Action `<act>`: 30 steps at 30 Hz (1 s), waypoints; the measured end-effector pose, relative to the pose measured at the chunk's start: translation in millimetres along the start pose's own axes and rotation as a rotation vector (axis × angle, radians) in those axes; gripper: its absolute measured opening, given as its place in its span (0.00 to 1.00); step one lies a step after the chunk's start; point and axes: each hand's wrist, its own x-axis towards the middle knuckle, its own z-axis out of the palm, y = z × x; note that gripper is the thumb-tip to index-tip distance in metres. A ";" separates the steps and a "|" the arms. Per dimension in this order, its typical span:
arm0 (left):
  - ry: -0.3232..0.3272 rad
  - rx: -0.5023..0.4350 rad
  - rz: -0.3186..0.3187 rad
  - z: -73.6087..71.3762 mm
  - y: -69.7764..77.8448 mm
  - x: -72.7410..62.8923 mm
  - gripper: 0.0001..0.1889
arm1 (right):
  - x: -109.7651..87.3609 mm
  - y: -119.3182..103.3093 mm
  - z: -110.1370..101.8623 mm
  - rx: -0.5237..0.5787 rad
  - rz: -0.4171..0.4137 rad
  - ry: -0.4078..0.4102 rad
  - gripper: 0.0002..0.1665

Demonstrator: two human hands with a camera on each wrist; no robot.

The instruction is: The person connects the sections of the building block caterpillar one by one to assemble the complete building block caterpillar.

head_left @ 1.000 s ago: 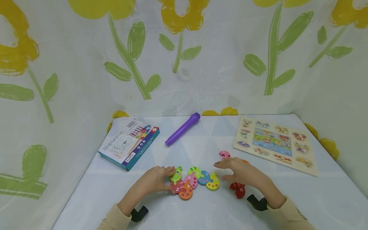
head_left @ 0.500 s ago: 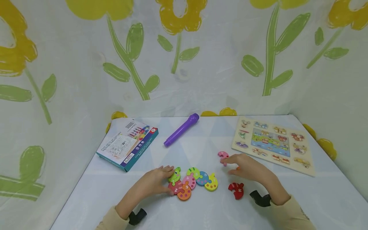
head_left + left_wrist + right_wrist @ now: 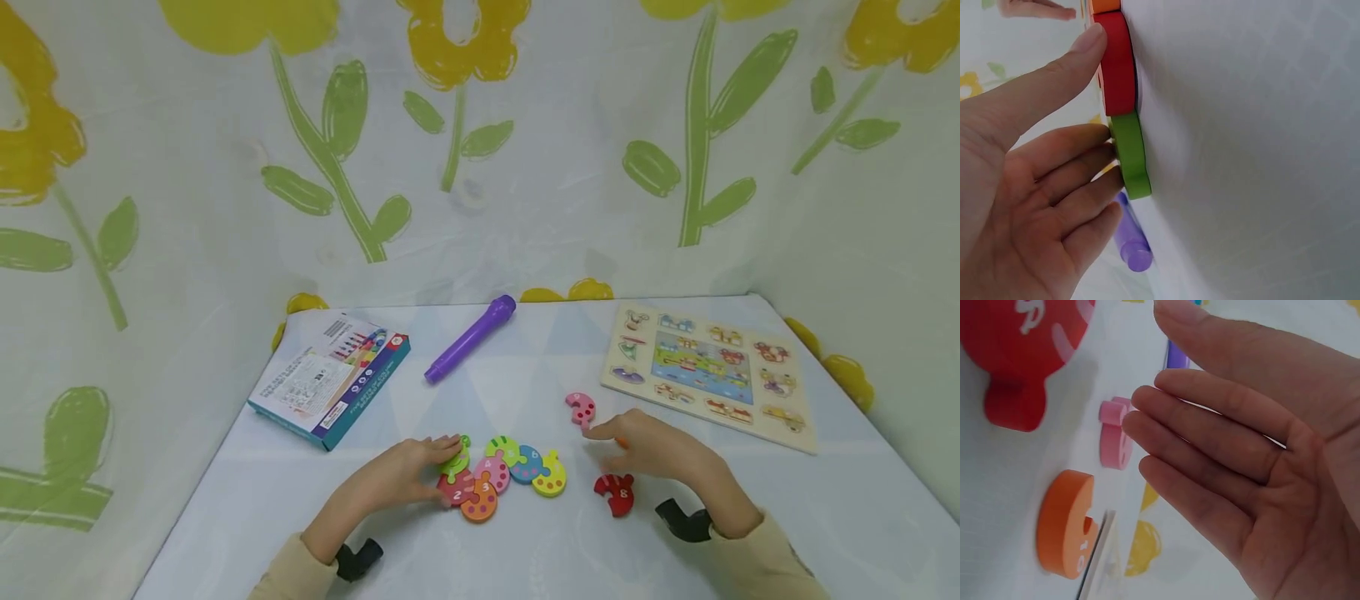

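Joined wooden number pieces form a caterpillar: a green head (image 3: 454, 461), red 2 (image 3: 455, 490), orange 3 (image 3: 479, 502), pink 4 (image 3: 492, 472), light green (image 3: 504, 451), blue 6 (image 3: 526, 464) and yellow (image 3: 551, 477). At its left end, my left hand (image 3: 397, 477) has its thumb against the red piece and its relaxed fingers at the green head. My right hand (image 3: 651, 446) hovers, fingers extended, near a loose pink piece (image 3: 581, 408); contact is unclear. An orange 10 piece (image 3: 1063, 525) lies below that hand, mostly hidden in the head view. A loose red 8 (image 3: 617, 494) lies nearer me.
A flat box (image 3: 330, 379) lies at the back left of the white table (image 3: 525, 558). Beside it is a purple microphone-shaped stick (image 3: 471, 340). A wooden picture puzzle board (image 3: 708, 367) occupies the back right. Flower-printed cloth (image 3: 525, 225) surrounds the table.
My right hand has gone away from me to the loose pink piece, then drawn back slightly, uncovering the red 8. My left hand stays at the caterpillar's head end. The head view shifts a little.
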 end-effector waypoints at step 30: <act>-0.005 0.069 -0.092 0.6 14.7 17.2 0.46 | -30.8 10.2 33.3 -0.145 -0.014 0.018 0.28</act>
